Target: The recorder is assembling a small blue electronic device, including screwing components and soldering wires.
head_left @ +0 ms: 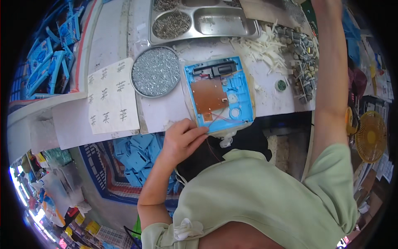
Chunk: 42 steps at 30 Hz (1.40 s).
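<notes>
A light-blue plastic casing (245, 97) lies open on the table edge in front of me. Inside it are a brown circuit board (209, 96), a black mechanism (219, 69) along the far side and thin loose wires. My left hand (182, 139) grips the casing's near left corner, thumb and fingers closed on it. My right arm reaches far forward along the right side. The right hand (328, 7) is cut off by the top edge of the view, so its fingers are hidden.
A round tray of small screws (156, 71) stands left of the casing, beside a handwritten paper (112, 97). Behind is a steel compartment tray (226, 23). White plastic strips (265, 52) and small metal parts (304, 68) are heaped at right. Baskets hold blue plastic parts (139, 157).
</notes>
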Available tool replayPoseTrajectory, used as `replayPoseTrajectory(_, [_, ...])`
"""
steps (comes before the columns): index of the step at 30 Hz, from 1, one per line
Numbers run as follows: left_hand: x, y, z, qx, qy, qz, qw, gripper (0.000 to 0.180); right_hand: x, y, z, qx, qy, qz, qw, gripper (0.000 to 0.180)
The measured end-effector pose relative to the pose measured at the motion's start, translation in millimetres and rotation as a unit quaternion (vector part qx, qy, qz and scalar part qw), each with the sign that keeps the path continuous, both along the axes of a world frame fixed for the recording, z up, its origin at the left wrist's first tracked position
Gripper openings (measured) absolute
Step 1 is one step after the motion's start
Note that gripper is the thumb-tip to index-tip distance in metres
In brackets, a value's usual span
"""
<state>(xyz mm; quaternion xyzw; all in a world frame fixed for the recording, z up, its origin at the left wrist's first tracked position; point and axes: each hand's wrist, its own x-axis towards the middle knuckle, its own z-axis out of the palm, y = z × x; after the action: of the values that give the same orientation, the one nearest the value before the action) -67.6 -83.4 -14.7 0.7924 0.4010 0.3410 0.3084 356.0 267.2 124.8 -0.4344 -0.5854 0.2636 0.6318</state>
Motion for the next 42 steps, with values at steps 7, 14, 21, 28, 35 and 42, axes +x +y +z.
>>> replayPoseTrajectory(7, [-2, -2, -3, -0.022, -0.004, -0.013, 1.000, 0.027, -116, -301, -94, -0.123, -0.288, 0.216, 0.925, 0.021])
replayPoseTrajectory(14, [-1, -3, -3, -0.009, -0.005, -0.004, 1.000, 0.029, -128, -294, -111, 0.038, -0.393, 0.249, 0.884, 0.022])
replayPoseTrajectory(21, [2, 3, 4, 0.010, 0.037, -0.023, 0.999, 0.027, -125, -299, -112, 0.050, -0.420, 0.239, 0.874, 0.029])
replayPoseTrajectory(28, [-3, 2, 21, -0.022, 0.115, -0.053, 0.992, 0.026, -57, -282, -89, -0.109, -0.469, 0.032, 0.876, 0.024])
replayPoseTrajectory(35, [12, 70, 99, -0.075, 0.104, -0.101, 0.987, 0.018, -83, -273, -117, -0.087, -0.576, 0.058, 0.811, 0.026])
replayPoseTrajectory(42, [94, 252, 58, 0.196, 0.187, -0.007, 0.963, 0.014, -71, -271, -73, -0.132, -0.445, 0.016, 0.886, 0.023])
